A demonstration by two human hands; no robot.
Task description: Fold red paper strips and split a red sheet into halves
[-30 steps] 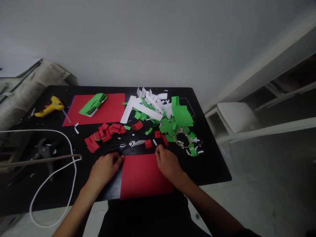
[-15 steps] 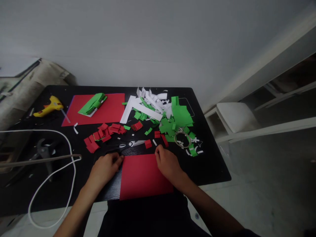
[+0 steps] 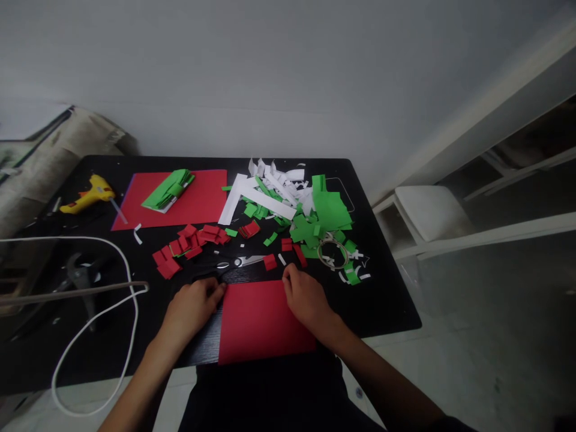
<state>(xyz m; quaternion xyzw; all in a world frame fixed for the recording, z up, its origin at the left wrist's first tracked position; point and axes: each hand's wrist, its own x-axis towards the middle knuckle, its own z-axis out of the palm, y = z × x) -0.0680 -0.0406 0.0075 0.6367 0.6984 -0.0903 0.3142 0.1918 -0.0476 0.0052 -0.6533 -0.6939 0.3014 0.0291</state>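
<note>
A red sheet of paper lies flat at the table's front edge, close to my body. At its top left corner my left hand is closed, thumb and forefinger pinching the paper's edge. My right hand rests on the top right part of the sheet, its fingers curled closed at the far edge. Just beyond the sheet lies a pair of scissors with dark handles, blades pointing right. Small folded red paper pieces form a cluster behind my left hand. One red square sits by the scissors' tip.
Green and white paper scraps are heaped at the back right, with a tape ring beside them. A green folded bundle lies on another red sheet. A yellow glue gun and a looped white cable are leftward.
</note>
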